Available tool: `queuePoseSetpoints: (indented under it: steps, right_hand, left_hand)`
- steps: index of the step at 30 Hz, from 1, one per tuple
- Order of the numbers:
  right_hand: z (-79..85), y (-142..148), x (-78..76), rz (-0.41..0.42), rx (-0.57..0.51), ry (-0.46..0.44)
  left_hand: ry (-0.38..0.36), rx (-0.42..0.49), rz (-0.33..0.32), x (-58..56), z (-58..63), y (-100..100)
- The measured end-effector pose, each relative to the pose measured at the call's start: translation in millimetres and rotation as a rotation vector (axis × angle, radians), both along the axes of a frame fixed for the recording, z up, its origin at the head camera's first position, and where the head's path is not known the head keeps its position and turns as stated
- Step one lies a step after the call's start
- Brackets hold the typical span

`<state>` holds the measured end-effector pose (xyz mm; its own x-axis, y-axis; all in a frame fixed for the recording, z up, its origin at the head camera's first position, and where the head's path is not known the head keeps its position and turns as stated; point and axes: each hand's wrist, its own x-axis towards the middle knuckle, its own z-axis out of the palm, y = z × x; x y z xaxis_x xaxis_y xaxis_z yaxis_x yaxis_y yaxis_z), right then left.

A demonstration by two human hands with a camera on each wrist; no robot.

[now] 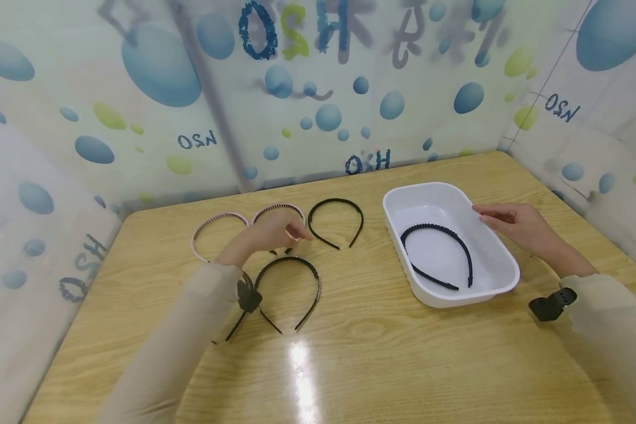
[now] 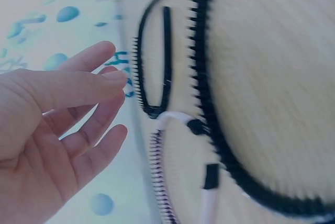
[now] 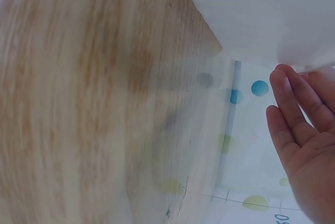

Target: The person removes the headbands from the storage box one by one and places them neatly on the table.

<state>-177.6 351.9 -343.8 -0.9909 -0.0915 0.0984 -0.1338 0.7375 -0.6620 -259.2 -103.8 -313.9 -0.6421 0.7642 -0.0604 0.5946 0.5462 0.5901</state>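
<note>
My left hand (image 1: 277, 231) hovers over the headbands with its fingers loosely bent and holds nothing. Beneath it lies a pink toothed headband (image 1: 277, 206), partly covered by the hand. Just right of the fingertips is a black headband (image 1: 336, 201), and another pink headband (image 1: 219, 215) lies to the left. Closer to me rests a dark toothed headband (image 1: 288, 259); one more beside it is mostly behind my wrist. My right hand (image 1: 522, 229) pinches the right rim of a white plastic basin (image 1: 453, 300), fingers along its outer wall. Inside the basin lies a black headband (image 1: 429, 226).
Everything stands on a wooden table (image 1: 381, 365). A curtain-like wall (image 1: 307, 141) with blue and green dots rises behind the table's back edge and on both sides. Dark wrist devices are strapped at both sleeves.
</note>
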Motion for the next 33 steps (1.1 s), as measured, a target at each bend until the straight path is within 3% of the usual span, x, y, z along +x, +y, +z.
queuePoseSetpoints:
  steps: [7, 18, 33]
  right_hand:
    - [-4.4, 5, -0.7, 0.042, -0.027, 0.041]
    - [-2.6, 2, -0.2, -0.006, -0.010, -0.001]
    - [-2.4, 1, 0.0, -0.005, -0.022, 0.006]
  left_hand:
    - [-0.070, -0.001, 0.026, -0.8, 13.6, 22]
    - [-0.127, 0.068, -0.009, -6.9, 20.8, 69]
    - [-0.092, 0.085, -0.070, -5.7, 25.7, 136]
